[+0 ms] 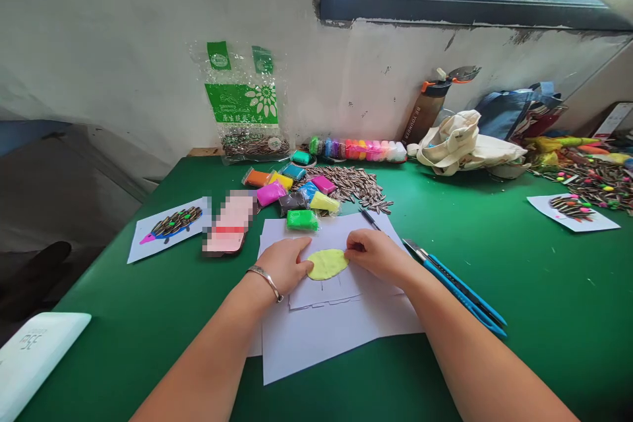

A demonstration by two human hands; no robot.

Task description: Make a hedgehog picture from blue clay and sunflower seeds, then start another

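A flat yellow-green clay oval (pixel 327 265) lies on white paper (pixel 316 333), with short pen lines drawn below it. At the oval's left edge is my left hand (pixel 285 264), thumb touching the clay and index finger stretched apart from it; nothing is held. My right hand (pixel 373 252) touches the right edge with its fingers curled together; whether they pinch the clay is too small to tell. A dark pen (pixel 369 219) lies on the paper just beyond my right hand. Wrapped clay packets, one of them green (pixel 302 219), sit behind the paper.
Sunflower seeds (pixel 353 184) are heaped behind the packets. A blue cutter (pixel 465 293) lies right of the paper, beside my right forearm. To the left are a phone (pixel 230 224) and a hedgehog picture (pixel 171 227). A bottle (pixel 428 109) and bags stand against the wall.
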